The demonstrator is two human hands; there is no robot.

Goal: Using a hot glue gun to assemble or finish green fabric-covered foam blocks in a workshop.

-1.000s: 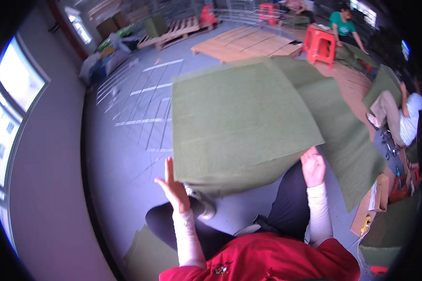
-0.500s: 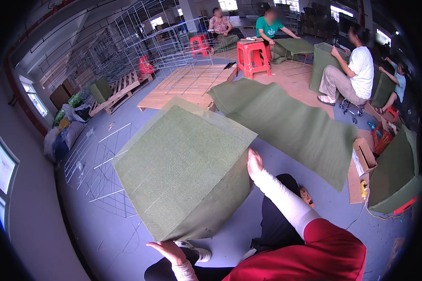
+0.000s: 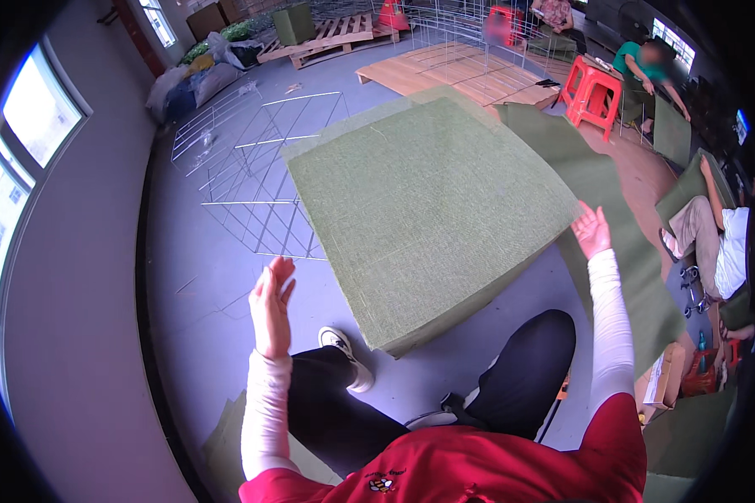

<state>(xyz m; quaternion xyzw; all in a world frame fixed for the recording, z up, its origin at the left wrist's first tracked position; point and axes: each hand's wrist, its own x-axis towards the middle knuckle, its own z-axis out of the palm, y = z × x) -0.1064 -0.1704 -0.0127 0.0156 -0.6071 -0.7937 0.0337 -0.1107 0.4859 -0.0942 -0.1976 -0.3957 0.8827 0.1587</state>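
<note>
A large box-shaped frame covered in green woven mesh (image 3: 445, 210) stands on the floor in front of me, its broad flat top facing up. A loose sheer flap of the mesh sticks out past its far left edge. My left hand (image 3: 273, 310) is raised to the left of the near corner, apart from the cover, with its fingers stretched out and nothing in it. At the right corner, my right hand (image 3: 591, 230) has its fingers extended and touches or nearly touches the mesh edge; I cannot tell which.
Bare wire frames (image 3: 268, 180) lie on the floor to the left. A wooden platform (image 3: 470, 74) is beyond the box. More green mesh (image 3: 596, 176) spreads to the right. Red stools (image 3: 591, 96) and several people sit farther right. A wall (image 3: 84, 251) runs along the left.
My left hand has let go of the near corner and moved up and left. The fingers of my right hand have opened at the right corner. The view has turned left and down.
</note>
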